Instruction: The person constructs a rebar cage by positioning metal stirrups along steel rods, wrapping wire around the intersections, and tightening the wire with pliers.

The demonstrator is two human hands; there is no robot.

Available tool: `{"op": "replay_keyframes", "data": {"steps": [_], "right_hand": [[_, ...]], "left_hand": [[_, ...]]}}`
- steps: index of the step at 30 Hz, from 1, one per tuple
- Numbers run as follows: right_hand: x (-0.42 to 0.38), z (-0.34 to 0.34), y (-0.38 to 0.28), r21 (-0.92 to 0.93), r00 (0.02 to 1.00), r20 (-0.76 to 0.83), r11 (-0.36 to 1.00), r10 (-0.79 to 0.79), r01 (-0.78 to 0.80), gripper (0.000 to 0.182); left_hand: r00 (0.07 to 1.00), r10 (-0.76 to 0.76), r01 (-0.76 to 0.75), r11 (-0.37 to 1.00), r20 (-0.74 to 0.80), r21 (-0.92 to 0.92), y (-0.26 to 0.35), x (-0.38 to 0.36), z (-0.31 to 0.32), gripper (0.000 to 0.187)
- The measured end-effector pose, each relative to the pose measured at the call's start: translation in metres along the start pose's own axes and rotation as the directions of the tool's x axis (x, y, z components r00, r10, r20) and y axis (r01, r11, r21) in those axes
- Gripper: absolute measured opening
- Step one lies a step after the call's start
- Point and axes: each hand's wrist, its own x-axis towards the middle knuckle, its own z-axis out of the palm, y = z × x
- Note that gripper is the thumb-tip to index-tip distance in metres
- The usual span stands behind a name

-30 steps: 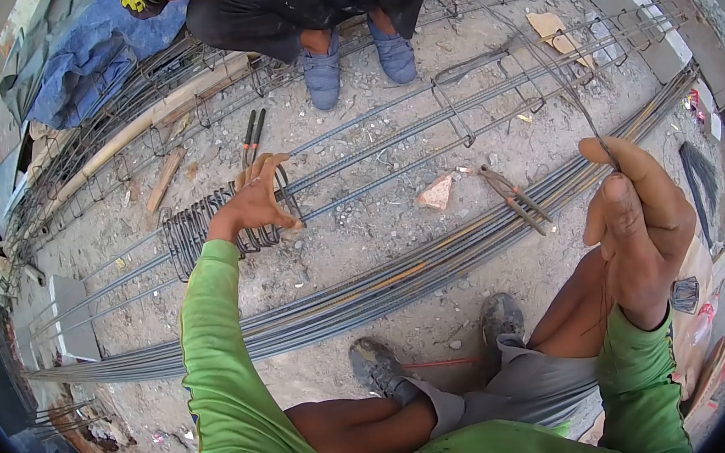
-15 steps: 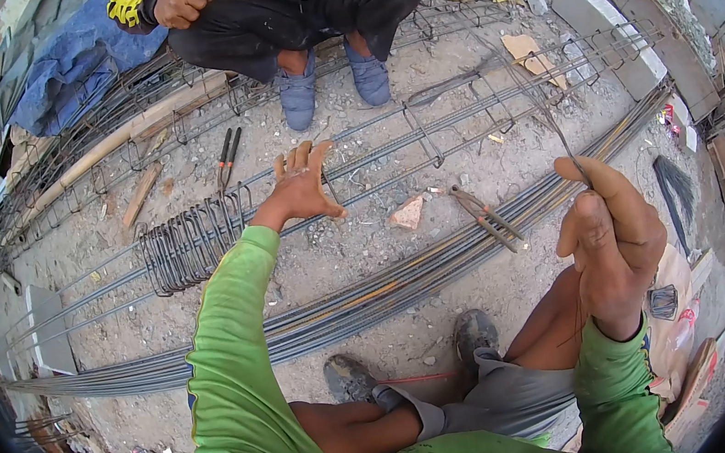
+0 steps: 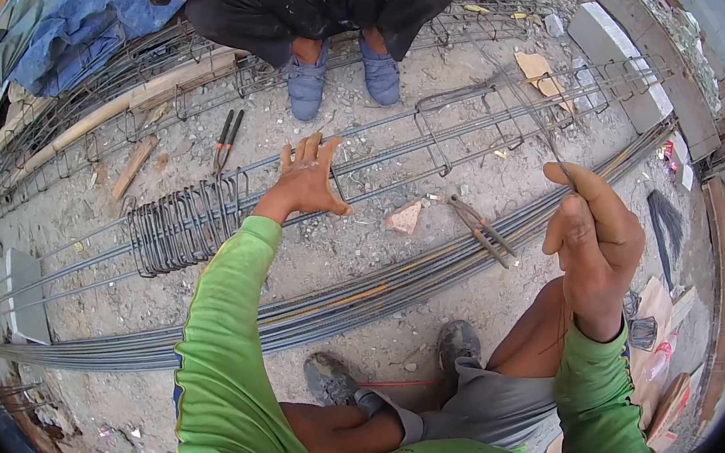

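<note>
My left hand (image 3: 312,183) is spread over the long steel bars (image 3: 390,156), beside a wire stirrup hooped around them. To its left, a row of dark stirrups (image 3: 186,223) is bunched on the same bars. On the right, my right hand (image 3: 596,226) is raised with its fingers pinched on thin wire (image 3: 551,140), which runs up from the fingertips. Pincers with dark handles (image 3: 482,233) lie between my hands, partly on a bundle of rebar (image 3: 345,303). Near them is a broken piece of brick (image 3: 405,217).
A co-worker in dark trousers (image 3: 259,14) squats opposite, arms spread. Red-and-black-handled pincers (image 3: 227,144) lie beyond the stirrups. Concrete blocks (image 3: 24,297) stand under the bar ends at left and right (image 3: 628,69). A blue tarp (image 3: 81,39) lies at the upper left.
The view has shifted a little, so the co-worker appears farther right and higher. My left hand stays spread at the bars, and my right hand keeps its pinch on the wire.
</note>
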Motion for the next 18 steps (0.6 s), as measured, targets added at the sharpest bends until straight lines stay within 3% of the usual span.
{"op": "replay_keyframes", "data": {"steps": [7, 9, 14, 16, 18], "right_hand": [[0.000, 0.008, -0.003, -0.035, 1.000, 0.002, 0.999, 0.007, -0.007, 0.031], [-0.003, 0.009, -0.001, -0.003, 1.000, -0.022, 1.000, 0.006, -0.006, 0.033], [-0.010, 0.005, 0.002, 0.012, 0.997, -0.075, 1.000, 0.024, -0.023, 0.036], [-0.010, 0.005, -0.001, -0.018, 0.999, -0.026, 0.999, 0.046, -0.047, 0.036], [-0.010, 0.013, 0.002, -0.017, 0.999, -0.036, 1.000, -0.008, 0.008, 0.036]], "left_hand": [[0.998, -0.008, 0.007, 1.000, -0.058, -0.002, -0.008, -0.010, 0.002, 0.129], [0.995, 0.048, -0.049, 0.999, -0.086, -0.012, -0.017, -0.026, -0.007, 0.140], [0.991, -0.122, 0.112, 0.981, 0.055, 0.160, -0.091, -0.090, -0.052, 0.141], [0.944, -0.296, 0.253, 0.933, 0.144, 0.255, -0.102, -0.114, -0.064, 0.142], [0.939, -0.296, 0.236, 0.926, 0.178, 0.294, -0.099, -0.124, -0.059, 0.141]]}}
